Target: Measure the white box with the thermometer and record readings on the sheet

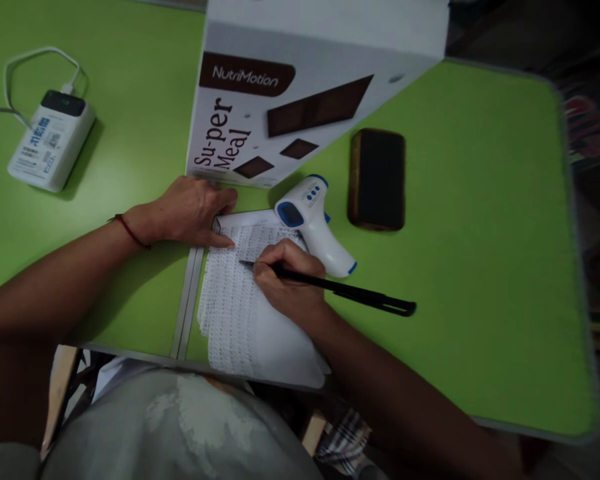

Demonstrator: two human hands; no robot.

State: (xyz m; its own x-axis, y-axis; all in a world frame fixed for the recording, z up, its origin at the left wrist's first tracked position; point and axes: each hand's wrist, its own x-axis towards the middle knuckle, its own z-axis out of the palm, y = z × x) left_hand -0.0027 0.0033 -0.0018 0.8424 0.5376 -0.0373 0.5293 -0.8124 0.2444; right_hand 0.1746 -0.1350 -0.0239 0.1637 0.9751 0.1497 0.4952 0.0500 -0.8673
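Observation:
My right hand (293, 277) is closed around a black pen (350, 291), its tip touching a page of rows of small handwriting. The handwritten sheets (230, 320) lie near the table's front edge, their lower part curling over it. At their upper left corner rests my left hand (190, 210), open, with thumb and forefinger apart and one digit pressing the paper. A white and blue infrared thermometer (325, 243) lies just beyond my right hand, over the upper right of the sheets.
A large white box (240, 133) lettered "NutriMotion" stands behind the sheets. To its right lies a dark phone (377, 180) in a brown-edged case. A white power bank (53, 143) with a cable sits at the left of the green table (490, 253). A metal seam (187, 303) crosses the tabletop.

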